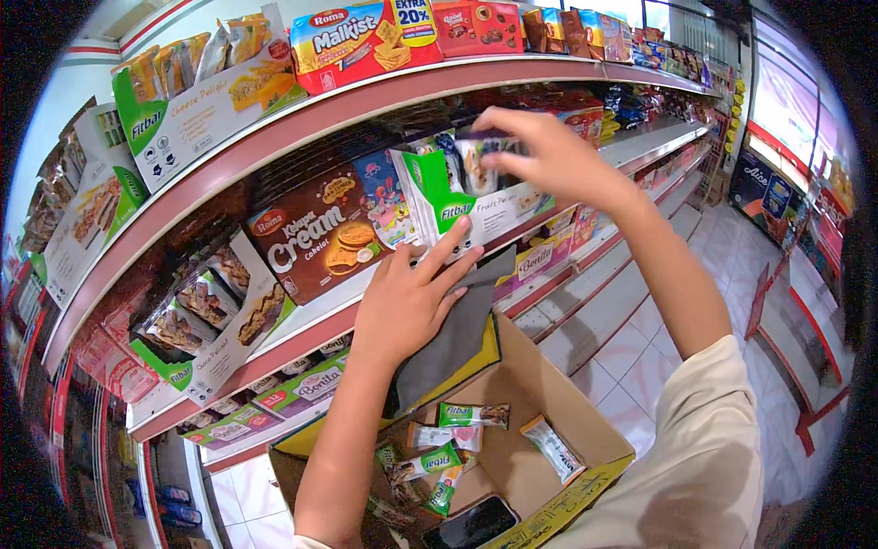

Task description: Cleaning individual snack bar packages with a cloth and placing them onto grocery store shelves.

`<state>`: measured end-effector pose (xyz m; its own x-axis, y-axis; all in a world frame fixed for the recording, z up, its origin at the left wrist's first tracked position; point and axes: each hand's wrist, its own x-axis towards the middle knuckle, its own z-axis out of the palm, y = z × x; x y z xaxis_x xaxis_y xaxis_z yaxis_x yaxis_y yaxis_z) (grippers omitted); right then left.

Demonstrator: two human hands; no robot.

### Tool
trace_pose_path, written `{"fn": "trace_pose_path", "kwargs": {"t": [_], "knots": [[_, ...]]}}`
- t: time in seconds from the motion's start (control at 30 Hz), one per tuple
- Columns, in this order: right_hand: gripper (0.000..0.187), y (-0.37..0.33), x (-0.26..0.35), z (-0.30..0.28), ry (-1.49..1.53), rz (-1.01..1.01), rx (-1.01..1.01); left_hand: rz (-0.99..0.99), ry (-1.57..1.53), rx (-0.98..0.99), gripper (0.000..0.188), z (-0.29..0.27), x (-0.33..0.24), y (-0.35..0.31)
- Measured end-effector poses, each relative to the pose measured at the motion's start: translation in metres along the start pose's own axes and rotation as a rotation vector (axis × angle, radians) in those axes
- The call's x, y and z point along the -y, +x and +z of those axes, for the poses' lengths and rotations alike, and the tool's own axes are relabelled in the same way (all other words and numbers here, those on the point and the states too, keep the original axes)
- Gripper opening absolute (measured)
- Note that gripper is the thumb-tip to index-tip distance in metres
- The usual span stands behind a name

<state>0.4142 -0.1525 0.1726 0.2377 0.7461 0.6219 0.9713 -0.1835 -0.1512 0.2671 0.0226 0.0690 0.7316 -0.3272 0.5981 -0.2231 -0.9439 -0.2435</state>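
Note:
My right hand (549,151) reaches over a green and white display box (498,218) on the middle shelf. Its thumb and fingers close round a wrapped snack bar (474,169) at the box's opening, slightly blurred. More wrapped bars stand in the box beside it. My left hand (412,297) is open with fingers spread, its fingertips at the lower front of the same box by the shelf edge. Beneath my hands is an open cardboard box (540,375) holding several loose snack bars (474,415) and a dark phone (471,523).
A brown biscuit box (315,233) stands left of the display box, and another snack bar display box (224,316) is farther left. The upper shelf (366,87) carries biscuit packs above my hands. A tiled floor aisle (631,366) runs along the right.

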Motion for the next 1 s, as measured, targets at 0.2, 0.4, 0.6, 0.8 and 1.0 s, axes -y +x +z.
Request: {"fn": "trace_pose_path", "kwargs": {"t": [0.2, 0.4, 0.6, 0.8, 1.0], "knots": [[0.031, -0.001, -0.023, -0.015, 0.256, 0.076, -0.053, 0.014, -0.010, -0.027, 0.045, 0.001, -0.001, 0.000], [0.033, -0.006, -0.032, 0.000, -0.171, -0.104, -0.167, -0.006, -0.029, 0.008, 0.044, 0.001, 0.000, -0.001], [0.031, -0.010, -0.027, 0.003, -0.604, -0.206, -0.256, -0.006, -0.021, -0.004, 0.044, -0.001, -0.001, -0.001], [0.030, -0.017, -0.019, 0.010, -0.689, -0.190, -0.295, -0.003, -0.018, 0.003, 0.044, 0.000, -0.001, 0.000], [0.025, -0.004, -0.001, 0.028, -0.383, -0.174, -0.464, 0.003, -0.001, 0.011, 0.048, 0.002, 0.000, 0.000]]}}
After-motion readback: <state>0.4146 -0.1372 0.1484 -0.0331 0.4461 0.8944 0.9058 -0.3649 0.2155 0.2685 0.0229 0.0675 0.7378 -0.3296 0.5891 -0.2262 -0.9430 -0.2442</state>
